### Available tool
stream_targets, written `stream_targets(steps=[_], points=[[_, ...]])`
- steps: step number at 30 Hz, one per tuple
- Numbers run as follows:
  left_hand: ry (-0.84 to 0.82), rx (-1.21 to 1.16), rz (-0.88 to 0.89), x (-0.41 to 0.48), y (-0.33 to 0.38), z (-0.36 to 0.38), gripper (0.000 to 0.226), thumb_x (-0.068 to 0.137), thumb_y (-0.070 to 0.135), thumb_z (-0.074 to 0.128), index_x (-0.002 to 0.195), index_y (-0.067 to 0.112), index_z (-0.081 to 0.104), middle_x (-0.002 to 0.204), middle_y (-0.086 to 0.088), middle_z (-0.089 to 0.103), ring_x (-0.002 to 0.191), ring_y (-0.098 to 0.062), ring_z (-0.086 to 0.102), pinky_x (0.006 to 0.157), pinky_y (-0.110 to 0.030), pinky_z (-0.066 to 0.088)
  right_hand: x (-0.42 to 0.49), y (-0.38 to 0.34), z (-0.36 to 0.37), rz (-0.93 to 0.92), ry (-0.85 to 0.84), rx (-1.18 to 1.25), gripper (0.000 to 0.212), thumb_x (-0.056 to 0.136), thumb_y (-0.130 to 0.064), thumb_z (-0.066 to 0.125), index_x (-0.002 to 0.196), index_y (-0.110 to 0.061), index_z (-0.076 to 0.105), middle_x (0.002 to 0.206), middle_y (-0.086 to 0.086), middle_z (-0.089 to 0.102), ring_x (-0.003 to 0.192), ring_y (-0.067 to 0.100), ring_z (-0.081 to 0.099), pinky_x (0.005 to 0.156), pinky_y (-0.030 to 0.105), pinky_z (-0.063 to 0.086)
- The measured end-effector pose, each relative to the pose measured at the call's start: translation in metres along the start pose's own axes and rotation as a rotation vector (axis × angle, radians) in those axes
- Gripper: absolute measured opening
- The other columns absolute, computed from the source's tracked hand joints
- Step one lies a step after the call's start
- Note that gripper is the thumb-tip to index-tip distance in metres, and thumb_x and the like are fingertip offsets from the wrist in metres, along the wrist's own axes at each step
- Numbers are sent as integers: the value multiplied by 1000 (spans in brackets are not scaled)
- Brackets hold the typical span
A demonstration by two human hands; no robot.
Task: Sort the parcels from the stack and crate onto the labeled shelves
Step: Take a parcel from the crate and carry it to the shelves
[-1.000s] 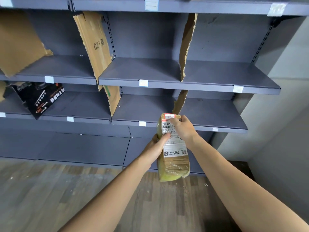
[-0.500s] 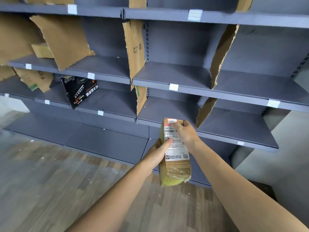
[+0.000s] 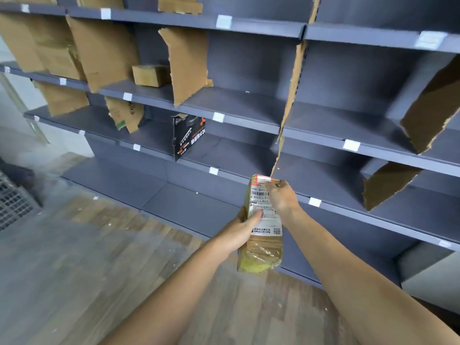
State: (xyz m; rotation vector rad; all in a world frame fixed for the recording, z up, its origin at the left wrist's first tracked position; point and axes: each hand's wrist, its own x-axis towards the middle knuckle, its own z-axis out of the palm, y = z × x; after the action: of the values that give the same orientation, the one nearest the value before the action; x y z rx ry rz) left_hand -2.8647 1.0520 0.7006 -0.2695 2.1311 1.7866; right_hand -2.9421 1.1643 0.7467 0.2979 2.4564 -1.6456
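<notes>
I hold a yellow-brown padded parcel point(image 3: 261, 252) with a white shipping label upright in front of the shelves. My left hand point(image 3: 242, 226) grips its left side at mid height, thumb on the label. My right hand point(image 3: 281, 197) grips its upper right edge. The grey labeled shelves point(image 3: 239, 108) stand behind, split into bays by torn cardboard dividers point(image 3: 186, 63). A small brown box parcel point(image 3: 150, 75) sits on an upper shelf at the left, and a black printed box point(image 3: 188, 135) stands on the shelf below it.
White label tags point(image 3: 218, 117) line the shelf edges. A grey mesh crate point(image 3: 12, 202) shows at the far left edge on the wood-pattern floor point(image 3: 87, 257). A pale wall point(image 3: 428, 270) ends the shelving at the lower right.
The view has swung to the left along the shelving, bringing more left-hand bays, the brown box and the crate into sight. Both hands keep the same hold on the parcel.
</notes>
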Motion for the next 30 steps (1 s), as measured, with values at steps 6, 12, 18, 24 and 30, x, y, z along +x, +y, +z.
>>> stream_targets(steps=[6, 12, 18, 24, 30], points=[[-51, 15, 37, -10, -18, -85, 39, 89, 62, 44, 126, 48, 48, 114, 20, 69, 104, -5, 66, 102, -39, 48, -14, -31, 73, 6, 48, -18, 39, 100, -26, 42, 133, -6, 44, 78, -3, 52, 68, 13, 50, 65, 31, 37], [-74, 29, 47, -10, -27, -124, 50, 78, 70, 45, 124, 51, 50, 112, 21, 70, 104, -6, 67, 102, -40, 48, -17, -48, 108, 32, 94, -26, 39, 100, -26, 43, 134, -7, 43, 80, -1, 53, 69, 13, 50, 58, 30, 38], [-98, 63, 55, 0, -28, -156, 39, 90, 60, 44, 128, 54, 46, 120, 24, 65, 111, -5, 63, 104, -38, 45, 4, -63, 135, 55, 111, -52, 42, 100, -29, 41, 136, -7, 41, 83, 1, 54, 68, 15, 50, 55, 30, 37], [-140, 82, 42, 38, -25, -189, 42, 89, 55, 46, 131, 47, 47, 122, 20, 65, 112, -6, 63, 106, -39, 45, 42, -70, 162, 56, 139, -36, 41, 100, -26, 41, 135, -6, 42, 82, 0, 52, 68, 14, 49, 58, 30, 35], [-176, 124, 11, 98, -12, -212, 56, 76, 67, 46, 129, 49, 48, 124, 19, 64, 115, -10, 61, 106, -41, 44, 100, -83, 176, 81, 167, -59, 40, 100, -28, 41, 133, -6, 43, 84, 3, 54, 66, 13, 47, 63, 30, 36]])
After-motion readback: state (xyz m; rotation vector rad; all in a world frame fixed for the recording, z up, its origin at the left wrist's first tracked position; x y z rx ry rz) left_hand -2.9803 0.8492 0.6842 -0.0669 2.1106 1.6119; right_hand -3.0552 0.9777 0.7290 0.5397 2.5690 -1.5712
